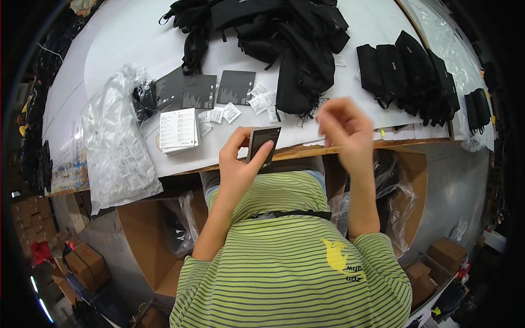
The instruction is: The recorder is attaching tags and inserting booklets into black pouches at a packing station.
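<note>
My left hand is closed around a black card just off the table's front edge, its thumb lying across the face. To the right, my right hand is raised near the edge, its fingers bent in and slightly blurred; anything in them is too small to make out. Close by it lies a tangle of black strings at the end of a black fabric pouch. Left of my left hand stands a stack of white printed cards. Small white labels are scattered behind.
Dark grey cards and a pile of black fabric items cover the table's far side. More black pouches lie in a row at right. A clear plastic bag hangs over the left front edge. Open cardboard boxes stand below.
</note>
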### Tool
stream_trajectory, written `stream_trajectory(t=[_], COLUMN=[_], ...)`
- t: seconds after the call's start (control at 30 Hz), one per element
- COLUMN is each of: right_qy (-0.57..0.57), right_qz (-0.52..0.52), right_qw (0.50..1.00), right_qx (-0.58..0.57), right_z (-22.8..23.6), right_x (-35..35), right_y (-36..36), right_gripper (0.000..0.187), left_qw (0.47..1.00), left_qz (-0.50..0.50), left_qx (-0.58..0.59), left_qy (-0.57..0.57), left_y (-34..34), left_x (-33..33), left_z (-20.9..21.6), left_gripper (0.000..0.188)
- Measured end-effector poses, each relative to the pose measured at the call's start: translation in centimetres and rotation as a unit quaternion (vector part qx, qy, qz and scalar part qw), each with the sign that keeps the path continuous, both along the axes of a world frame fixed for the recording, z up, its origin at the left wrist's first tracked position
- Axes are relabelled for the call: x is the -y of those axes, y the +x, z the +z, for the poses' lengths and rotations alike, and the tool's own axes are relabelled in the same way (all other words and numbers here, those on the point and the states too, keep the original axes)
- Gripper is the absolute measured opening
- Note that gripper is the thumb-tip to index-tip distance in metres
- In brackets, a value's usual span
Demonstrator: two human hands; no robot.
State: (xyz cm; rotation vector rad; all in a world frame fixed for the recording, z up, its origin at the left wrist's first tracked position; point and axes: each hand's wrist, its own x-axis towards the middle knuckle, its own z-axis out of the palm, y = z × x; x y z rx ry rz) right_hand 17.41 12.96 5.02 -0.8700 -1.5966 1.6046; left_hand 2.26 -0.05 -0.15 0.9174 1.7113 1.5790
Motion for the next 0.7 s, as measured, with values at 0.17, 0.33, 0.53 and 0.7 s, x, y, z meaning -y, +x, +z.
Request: stream_trajectory(t=[0.17,0.33,0.53,0.7], right_qy=[0.109,0.111,0.052,-0.025], right_qz=[0.055,0.053,0.042,0.16], right_qw=[0.988,0.988,0.995,0.985], right_qx=[0.092,0.097,0.069,0.065], right_z=[-2.2,-2.3,-2.6,-2.9], right_x=[2.5,3.0,3.0,2.5], right_y=[-1.4,-1.7,-1.6,-0.4], right_gripper=[0.008,0.009,0.008,0.011], left_qw=[0.992,0.983,0.978,0.964], left_qz=[0.029,0.015,-0.037,-0.184], left_qx=[-0.115,-0.173,-0.188,0.172], left_qy=[0.052,0.066,0.086,0.09], left_y=[0.3,0.4,-0.1,-1.5], left_x=[0.1,0.4,0.8,1.5], left_z=[0.7,1.6,1.8,0.7], left_gripper=[0.02,0.02,0.022,0.012])
